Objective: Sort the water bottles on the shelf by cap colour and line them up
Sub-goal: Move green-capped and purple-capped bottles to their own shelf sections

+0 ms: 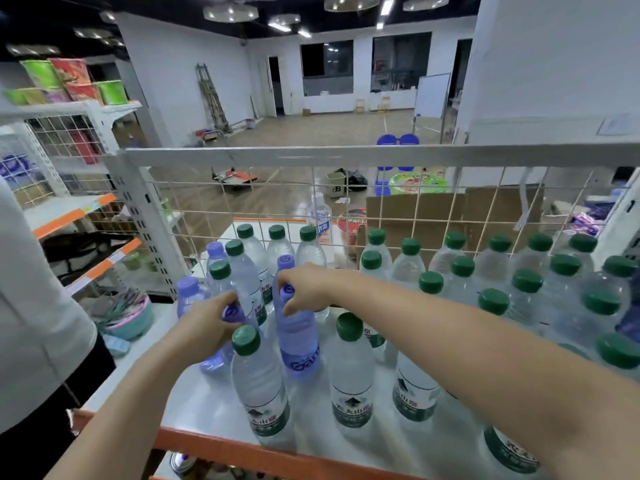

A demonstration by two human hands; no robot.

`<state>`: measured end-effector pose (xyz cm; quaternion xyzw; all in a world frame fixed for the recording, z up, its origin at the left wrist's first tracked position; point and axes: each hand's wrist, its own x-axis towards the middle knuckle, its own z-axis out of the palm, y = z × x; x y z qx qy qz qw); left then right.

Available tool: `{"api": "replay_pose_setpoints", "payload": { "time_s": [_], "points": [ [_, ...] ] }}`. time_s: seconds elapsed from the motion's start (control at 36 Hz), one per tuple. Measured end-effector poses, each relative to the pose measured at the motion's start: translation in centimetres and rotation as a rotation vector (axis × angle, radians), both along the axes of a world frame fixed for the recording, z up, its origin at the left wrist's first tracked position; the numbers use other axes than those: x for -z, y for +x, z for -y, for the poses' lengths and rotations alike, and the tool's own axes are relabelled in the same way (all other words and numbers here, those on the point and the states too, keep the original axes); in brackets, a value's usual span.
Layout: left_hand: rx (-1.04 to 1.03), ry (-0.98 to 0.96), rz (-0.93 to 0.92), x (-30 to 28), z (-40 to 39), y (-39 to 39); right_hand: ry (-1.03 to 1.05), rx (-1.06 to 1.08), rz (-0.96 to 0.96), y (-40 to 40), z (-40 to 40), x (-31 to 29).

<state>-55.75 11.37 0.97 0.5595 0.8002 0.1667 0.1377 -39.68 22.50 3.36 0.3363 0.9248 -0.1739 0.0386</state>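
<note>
- Bottles of water stand on a white shelf (194, 400) with an orange front edge (242, 452) and a wire grid (433, 202) at the back.
- Most are clear with green caps (430, 282), filling the middle and right in loose rows; three more green-capped ones stand near the front, the nearest (258, 382) just right of the left hand.
- A few are tinted purple with purple caps, grouped at the left: two near the back left (188, 292), one behind the right hand (286, 263), and two under the hands.
- Left hand (207, 323) curls its fingers round the neck of a tilted purple bottle (221, 355), whose cap (232, 313) peeks out between the fingers.
- Right hand (304, 289) pinches the cap of an upright purple bottle (298, 341) with a pale printed label.
- Labels on the green-capped bottles are dark green with white print, too blurred to read.
- Right forearm (485, 344) covers parts of several bottles; the ones at the far right are cut off by the picture's edge.
- White sleeve of another person (38, 306) shows at the left edge.
</note>
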Motion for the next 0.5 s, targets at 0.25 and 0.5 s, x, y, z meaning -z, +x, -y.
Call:
{"api": "replay_pose_setpoints", "payload": {
  "time_s": [0.25,0.5],
  "points": [
    [-0.034,0.158,0.07,-3.8,0.7,-0.1,0.055,0.017,-0.193,1.5,0.3,-2.5],
    [-0.012,0.678,0.053,-11.4,1.1,0.8,0.248,0.065,-0.427,4.9,1.6,-11.0]
  ]
}}
